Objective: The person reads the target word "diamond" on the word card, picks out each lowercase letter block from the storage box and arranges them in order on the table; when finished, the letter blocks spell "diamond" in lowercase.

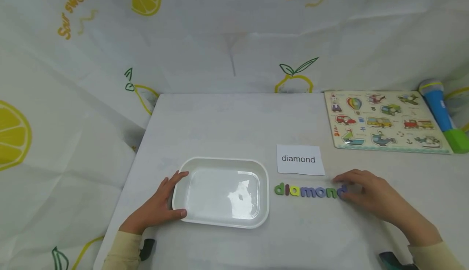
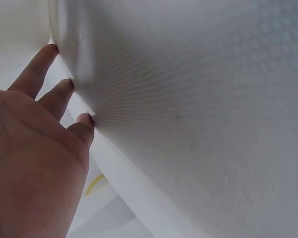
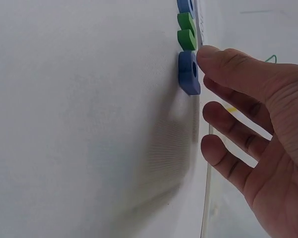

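A white rectangular tray (image 1: 220, 222) lies on the table, and my left hand (image 1: 159, 205) rests at its left end, thumb and index finger spread across the rim. In the left wrist view, the other fingertips of the left hand (image 2: 35, 144) touch the white table surface. To the tray's right, a row of coloured letters (image 1: 310, 192) spells "diamond". My right hand (image 1: 373, 196) is at the end of that row, thumb at the last blue letter d (image 3: 188, 73). Its other fingers are spread and loosely bent, apart from the letter.
A white card (image 1: 300, 168) printed "diamond" lies just behind the letters. At the back right is a picture puzzle board (image 1: 388, 135) of vehicles, with a blue and green toy microphone (image 1: 439, 109) beside it. A fruit-patterned curtain (image 1: 220, 54) hangs behind the table.
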The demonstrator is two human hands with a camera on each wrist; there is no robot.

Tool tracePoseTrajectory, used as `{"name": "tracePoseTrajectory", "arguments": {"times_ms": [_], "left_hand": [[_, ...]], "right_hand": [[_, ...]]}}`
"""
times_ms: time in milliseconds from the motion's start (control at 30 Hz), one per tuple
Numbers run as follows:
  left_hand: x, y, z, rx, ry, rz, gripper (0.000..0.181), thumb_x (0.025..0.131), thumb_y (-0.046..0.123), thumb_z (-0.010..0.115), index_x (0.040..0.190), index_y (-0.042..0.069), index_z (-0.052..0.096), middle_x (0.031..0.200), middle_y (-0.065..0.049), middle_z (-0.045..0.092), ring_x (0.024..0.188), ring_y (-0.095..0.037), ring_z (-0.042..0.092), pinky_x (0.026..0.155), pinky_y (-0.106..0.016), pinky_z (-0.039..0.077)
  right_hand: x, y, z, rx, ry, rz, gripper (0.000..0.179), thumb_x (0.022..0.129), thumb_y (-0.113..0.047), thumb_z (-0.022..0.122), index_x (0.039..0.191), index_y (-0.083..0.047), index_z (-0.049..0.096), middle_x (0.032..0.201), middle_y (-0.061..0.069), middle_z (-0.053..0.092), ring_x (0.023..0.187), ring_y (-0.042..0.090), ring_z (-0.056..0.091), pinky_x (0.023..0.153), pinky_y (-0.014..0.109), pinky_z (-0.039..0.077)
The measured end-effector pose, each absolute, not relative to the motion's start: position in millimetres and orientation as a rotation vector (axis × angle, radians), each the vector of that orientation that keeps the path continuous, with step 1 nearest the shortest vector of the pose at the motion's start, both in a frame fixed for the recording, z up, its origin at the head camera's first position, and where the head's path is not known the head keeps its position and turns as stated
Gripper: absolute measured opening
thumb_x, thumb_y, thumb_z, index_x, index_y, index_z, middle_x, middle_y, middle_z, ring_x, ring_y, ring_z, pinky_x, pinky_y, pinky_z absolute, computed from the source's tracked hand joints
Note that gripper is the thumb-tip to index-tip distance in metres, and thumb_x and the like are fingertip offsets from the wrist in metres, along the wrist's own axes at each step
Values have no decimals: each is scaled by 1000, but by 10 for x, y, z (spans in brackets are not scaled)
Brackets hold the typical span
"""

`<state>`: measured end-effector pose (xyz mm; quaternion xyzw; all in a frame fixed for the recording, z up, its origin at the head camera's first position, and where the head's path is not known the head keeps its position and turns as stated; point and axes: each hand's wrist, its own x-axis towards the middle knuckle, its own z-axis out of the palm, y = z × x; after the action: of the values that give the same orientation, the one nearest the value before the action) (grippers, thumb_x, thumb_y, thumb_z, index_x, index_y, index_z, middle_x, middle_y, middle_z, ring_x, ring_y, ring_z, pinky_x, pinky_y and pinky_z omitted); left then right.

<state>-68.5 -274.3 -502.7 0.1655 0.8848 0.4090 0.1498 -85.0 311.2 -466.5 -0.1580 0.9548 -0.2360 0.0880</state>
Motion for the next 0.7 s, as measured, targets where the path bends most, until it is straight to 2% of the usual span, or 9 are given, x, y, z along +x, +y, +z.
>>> {"name": "tracePoseTrajectory", "arguments": {"times_ms": [333,700], "left_hand": [[-720,-2759,-5010,467,2542,1161,102,77,34,88,159,33,28,164,-26,17,147,-57,0,107,-78,17],[-692,-2785,-5026,467,2548,1161,105,75,32,89,159,33,26,164,-24,20,149,-52,3,112,-73,11]], "right_hand": [[-837,3078,-4701,-485,2843,-660,48,73,-8,90,117,-17,73,109,-6,72,97,17,61,86,46,53],[-835,3060,-4714,-508,2837,-672,46,73,-7,90,114,-19,73,107,-10,71,91,11,59,81,39,55]]}}
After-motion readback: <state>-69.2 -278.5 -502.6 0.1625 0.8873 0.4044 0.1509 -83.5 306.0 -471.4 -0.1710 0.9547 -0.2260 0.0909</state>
